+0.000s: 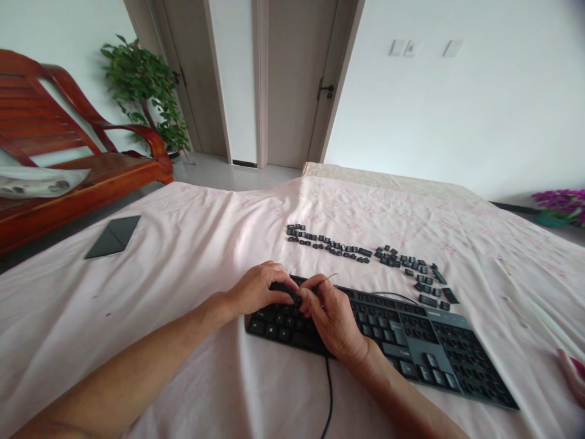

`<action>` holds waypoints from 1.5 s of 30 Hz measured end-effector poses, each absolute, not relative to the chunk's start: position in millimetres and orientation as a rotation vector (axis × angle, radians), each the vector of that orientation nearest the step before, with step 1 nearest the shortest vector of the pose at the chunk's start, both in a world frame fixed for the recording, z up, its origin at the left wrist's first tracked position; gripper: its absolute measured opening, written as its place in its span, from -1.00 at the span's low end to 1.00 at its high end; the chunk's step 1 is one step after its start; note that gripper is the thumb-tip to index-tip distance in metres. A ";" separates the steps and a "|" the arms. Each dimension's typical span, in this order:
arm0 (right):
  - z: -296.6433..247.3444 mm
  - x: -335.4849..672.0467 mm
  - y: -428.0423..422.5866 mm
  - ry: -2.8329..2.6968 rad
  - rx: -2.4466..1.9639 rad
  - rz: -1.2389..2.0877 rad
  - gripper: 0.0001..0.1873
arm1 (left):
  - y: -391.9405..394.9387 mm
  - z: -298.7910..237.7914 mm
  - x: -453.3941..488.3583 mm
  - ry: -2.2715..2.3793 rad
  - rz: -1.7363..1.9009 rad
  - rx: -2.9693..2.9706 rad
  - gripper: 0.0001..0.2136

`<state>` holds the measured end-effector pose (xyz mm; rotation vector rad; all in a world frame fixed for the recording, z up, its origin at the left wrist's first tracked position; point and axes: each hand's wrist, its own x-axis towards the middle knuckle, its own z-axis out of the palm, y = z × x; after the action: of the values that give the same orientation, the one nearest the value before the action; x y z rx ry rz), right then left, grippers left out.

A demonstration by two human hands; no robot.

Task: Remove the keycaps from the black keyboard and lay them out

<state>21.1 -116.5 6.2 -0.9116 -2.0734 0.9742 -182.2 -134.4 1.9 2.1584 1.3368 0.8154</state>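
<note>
A black keyboard (397, 349) lies aslant on the pink cloth, with keycaps lacking over its number pad and top rows. My left hand (261, 288) rests over its upper left part, thumb and forefinger closed together at the keys; what lies between them is hidden. My right hand (331, 314) is closed just beside it, fingertips meeting near the left ones. A thin wire (333, 275) sticks out from the right fingers. Behind the keyboard, loose black keycaps (322, 239) lie in rows, with another cluster of keycaps (425, 280) farther right.
A dark tablet or phone (114, 236) lies on the pink cloth (192, 244) at left. One black cable (328, 396) runs toward me under the keyboard. Beyond stand a wooden bench (82, 164), a potted plant (146, 91) and doors. Purple flowers (562, 204) are at far right.
</note>
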 end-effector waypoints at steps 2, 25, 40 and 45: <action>4.2 18.9 -115.6 -2.162 -0.855 0.851 -0.87 | -136.5 0.4 -177.8 1.375 0.800 2.198 -0.76; -10.4 24.9 -121.8 -2.051 -0.615 0.683 -0.90 | -142.5 -6.2 -166.0 1.426 0.842 2.319 -0.73; 5.2 27.7 -117.1 -1.511 -0.722 1.024 -0.77 | -141.9 2.0 -163.1 1.502 0.840 2.124 -0.86; 14.8 35.3 -111.2 -1.483 -0.743 1.021 -0.75 | -137.2 6.7 -159.3 1.519 0.941 1.816 -0.87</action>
<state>35.3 -111.2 14.8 -0.7431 -1.4833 1.0207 -159.3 -137.2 6.7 1.8158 1.5195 0.9414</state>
